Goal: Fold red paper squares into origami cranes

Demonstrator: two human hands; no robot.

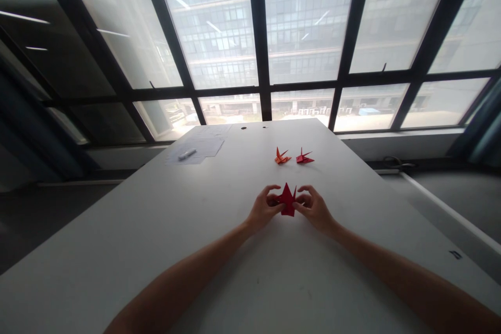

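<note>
A red origami crane (pixel 287 201), partly folded with pointed tips standing up, is held between my two hands just over the white table (pixel 176 240). My left hand (pixel 266 206) pinches its left side with the thumb across the front. On the other side, my right hand (pixel 313 207) grips the paper near a thin upright point, its index finger curled above. Beyond my hands stand an orange paper crane (pixel 281 157) and a red paper crane (pixel 304 157), side by side. The fingers behind the paper are partly hidden.
At the table's far left lie several white paper sheets (pixel 207 143) with a whitish marker-like tube (pixel 187 154) on them. A small dark mark (pixel 455 254) shows near the right edge. Large black-framed windows (pixel 262 36) rise behind the table, with blue curtains (pixel 35 120) at the sides.
</note>
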